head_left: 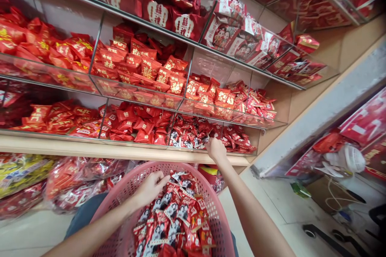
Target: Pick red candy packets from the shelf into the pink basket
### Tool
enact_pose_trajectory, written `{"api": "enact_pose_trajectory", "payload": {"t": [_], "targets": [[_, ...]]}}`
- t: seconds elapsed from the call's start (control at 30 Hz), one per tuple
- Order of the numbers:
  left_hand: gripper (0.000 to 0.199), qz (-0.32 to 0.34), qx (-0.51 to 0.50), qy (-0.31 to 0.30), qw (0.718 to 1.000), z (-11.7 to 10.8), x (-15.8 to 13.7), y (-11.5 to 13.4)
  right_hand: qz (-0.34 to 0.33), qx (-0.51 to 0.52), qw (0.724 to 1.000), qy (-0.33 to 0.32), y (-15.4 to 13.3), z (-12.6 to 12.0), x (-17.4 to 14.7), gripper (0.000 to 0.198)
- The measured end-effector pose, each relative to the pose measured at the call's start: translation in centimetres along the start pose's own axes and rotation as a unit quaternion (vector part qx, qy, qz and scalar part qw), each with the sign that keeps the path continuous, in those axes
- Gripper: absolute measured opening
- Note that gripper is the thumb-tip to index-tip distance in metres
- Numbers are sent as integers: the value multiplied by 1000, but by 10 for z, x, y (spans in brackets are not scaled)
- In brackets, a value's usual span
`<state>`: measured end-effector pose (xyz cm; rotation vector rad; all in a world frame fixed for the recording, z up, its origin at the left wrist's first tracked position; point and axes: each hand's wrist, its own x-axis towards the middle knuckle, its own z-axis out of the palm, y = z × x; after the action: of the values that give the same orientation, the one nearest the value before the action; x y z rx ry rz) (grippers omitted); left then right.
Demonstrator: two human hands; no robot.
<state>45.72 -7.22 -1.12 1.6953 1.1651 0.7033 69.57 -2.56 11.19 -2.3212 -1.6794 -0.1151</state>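
Candy packets [176,217] fill our pink basket [215,209], propped at six o'clock on our lap for reach. Our left hand [150,188] curls fingers over them; right hand [215,148], twelve o'clock, pinches a packet into the lowest shelf bin [211,133].

White ovals on the dark red gift bags [157,13] on the top shelf read 囍禮; the red packets' [176,84] gold characters are unreadable.

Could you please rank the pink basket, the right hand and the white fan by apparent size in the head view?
1. pink basket, largest by far.
2. white fan and right hand look alike; the fan sits farther off, so unranked.
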Motion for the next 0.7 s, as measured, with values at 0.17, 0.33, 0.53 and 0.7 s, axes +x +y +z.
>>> {"api": "enact_pose_trajectory", "payload": {"t": [0.17,0.33,0.53,0.7], "targets": [[47,4,-27,-9,1000,2,1,-1,-63,58,994,62,7,-11,-19,21],[50,-93,-235,-102,962,-8,-5,23,-226,249,928,160,-4,-12,-79,26],[49,-148,-520,-245,805,-25,-9,43,-325,344,876,95,-25,32,-150,15],[30,-117,-476,-144,859,-22,-10,37,-273,398,875,46,-24,60,-165,14]]}}
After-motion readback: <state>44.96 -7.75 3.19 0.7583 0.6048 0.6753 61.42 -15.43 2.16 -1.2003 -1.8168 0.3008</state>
